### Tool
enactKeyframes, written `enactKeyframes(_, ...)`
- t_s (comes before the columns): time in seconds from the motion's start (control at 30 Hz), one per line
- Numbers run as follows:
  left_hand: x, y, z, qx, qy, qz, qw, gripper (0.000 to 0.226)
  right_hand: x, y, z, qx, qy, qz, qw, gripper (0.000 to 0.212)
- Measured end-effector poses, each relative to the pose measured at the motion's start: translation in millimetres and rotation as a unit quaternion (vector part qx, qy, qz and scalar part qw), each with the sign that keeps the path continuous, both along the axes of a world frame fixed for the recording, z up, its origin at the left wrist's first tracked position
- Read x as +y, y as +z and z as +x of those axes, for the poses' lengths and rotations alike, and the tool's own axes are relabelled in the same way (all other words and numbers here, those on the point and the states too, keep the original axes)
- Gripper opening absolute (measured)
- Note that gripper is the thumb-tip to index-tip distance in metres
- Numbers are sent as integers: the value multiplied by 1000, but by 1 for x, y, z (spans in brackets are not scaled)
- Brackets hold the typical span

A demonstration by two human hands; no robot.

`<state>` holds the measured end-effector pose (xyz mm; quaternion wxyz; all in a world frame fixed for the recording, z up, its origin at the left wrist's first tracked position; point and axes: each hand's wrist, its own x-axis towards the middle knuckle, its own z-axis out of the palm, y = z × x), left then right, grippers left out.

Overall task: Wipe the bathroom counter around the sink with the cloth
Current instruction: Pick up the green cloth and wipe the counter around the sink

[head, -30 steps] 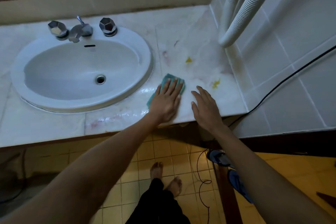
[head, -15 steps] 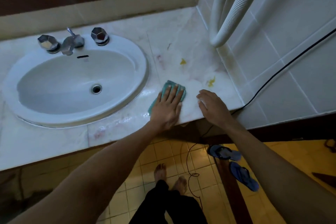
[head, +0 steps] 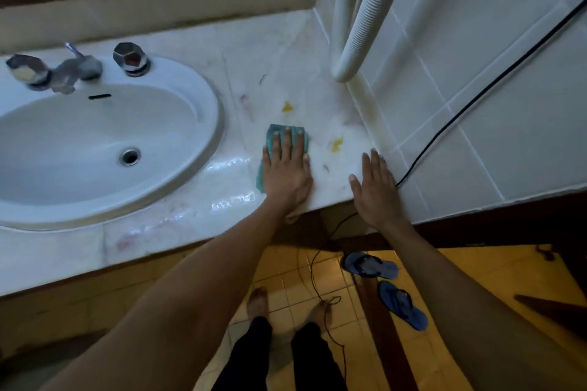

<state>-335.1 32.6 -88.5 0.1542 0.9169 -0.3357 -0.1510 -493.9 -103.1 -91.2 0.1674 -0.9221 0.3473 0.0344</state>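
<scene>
Pressed flat on folded teal cloth (head: 270, 136): left hand (head: 287, 175), fingers straight, together, on white marble counter (head: 270, 67) beside oval white ceramic sink (head: 181, 81); right hand (head: 377, 189) flat alongside, fingers together.

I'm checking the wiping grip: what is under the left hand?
A teal cloth lies flat on the counter under the left hand, whose straight fingers press it. Its far and left edges show; the part beneath the palm, and the counter below, is covered.

Layout, counter & sink
Sink (head: 95, 149) set in counter (head: 197, 219) at left; cloth (head: 273, 136) on counter just rt of sink, under left hand (head: 287, 173); right hand (head: 376, 190) further rt, by wall.
</scene>
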Motion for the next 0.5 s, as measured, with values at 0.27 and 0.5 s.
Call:
enactKeyframes(0.27, 63, -5, 42, -73, -286, 24, 955, 54, 1, -6, -11, -40, 13, 1, 999, 66)
enactKeyframes(0.5, -58, 9, -5, 11, -12, 10, 1000, 55, -2, -5, -30, -33, 35, -5, 999, 63)
